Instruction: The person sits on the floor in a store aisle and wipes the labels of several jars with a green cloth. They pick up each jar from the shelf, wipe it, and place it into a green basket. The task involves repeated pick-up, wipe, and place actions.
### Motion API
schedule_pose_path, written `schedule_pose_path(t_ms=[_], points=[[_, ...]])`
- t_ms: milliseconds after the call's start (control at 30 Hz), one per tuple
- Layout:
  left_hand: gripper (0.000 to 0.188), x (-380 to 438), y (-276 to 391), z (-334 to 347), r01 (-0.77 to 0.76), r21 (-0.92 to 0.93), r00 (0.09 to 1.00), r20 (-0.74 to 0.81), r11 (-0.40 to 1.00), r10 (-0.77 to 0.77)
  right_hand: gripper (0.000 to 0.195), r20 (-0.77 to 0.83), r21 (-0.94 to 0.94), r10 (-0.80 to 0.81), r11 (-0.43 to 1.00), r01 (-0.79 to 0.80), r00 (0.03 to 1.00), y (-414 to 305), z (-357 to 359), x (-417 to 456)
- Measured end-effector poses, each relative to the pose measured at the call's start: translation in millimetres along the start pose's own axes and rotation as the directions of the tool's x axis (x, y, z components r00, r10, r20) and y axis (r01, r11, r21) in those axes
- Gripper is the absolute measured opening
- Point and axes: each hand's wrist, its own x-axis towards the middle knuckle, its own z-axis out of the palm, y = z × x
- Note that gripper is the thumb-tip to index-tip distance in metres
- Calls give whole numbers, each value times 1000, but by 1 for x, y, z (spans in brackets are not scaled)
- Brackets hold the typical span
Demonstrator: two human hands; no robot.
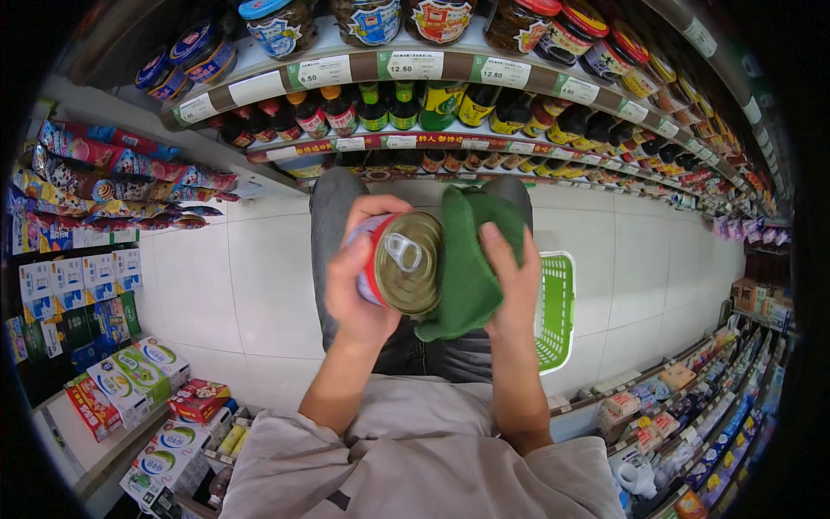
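Observation:
A metal food can (408, 263) with a ring-pull lid and a red and white side is held in my left hand (360, 279), its lid facing up towards the camera. My right hand (512, 279) grips a folded green cloth (470, 266), with a finger lying over its upper face. The cloth's left edge is up against the can's right side. Both hands are above my thighs, in front of the shelves. A green and white plastic basket (556, 311) stands on the floor to the right, partly hidden by my right arm.
Ahead are curved shelves (402, 65) with jars and sauce bottles. Bagged snacks (117, 175) hang at the left, above stacked boxes. Drink cartons (136, 379) stand at the lower left. Low shelves with packaged goods (674, 415) run along the lower right.

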Motion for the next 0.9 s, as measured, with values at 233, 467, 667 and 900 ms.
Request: schedule_pose_path(t_ms=[233, 467, 667, 900], points=[[49, 9, 0, -14, 18, -134, 998, -64, 991, -26, 52, -22, 417, -141, 899, 137, 990, -20, -30, 1], [38, -3, -18, 7, 24, -74, 1000, -6, 997, -25, 20, 469, -450, -589, 482, 752, 659, -11, 17, -20], [37, -9, -8, -3, 90, -36, 993, -73, 995, -92, 18, 329, -582, -586, 492, 648, 740, -2, 15, 2], [41, 1, -3, 6, 25, 181, 1000, -5, 983, -25, 22, 398, -414, -616, 541, 732, 680, 1, 18, -17]])
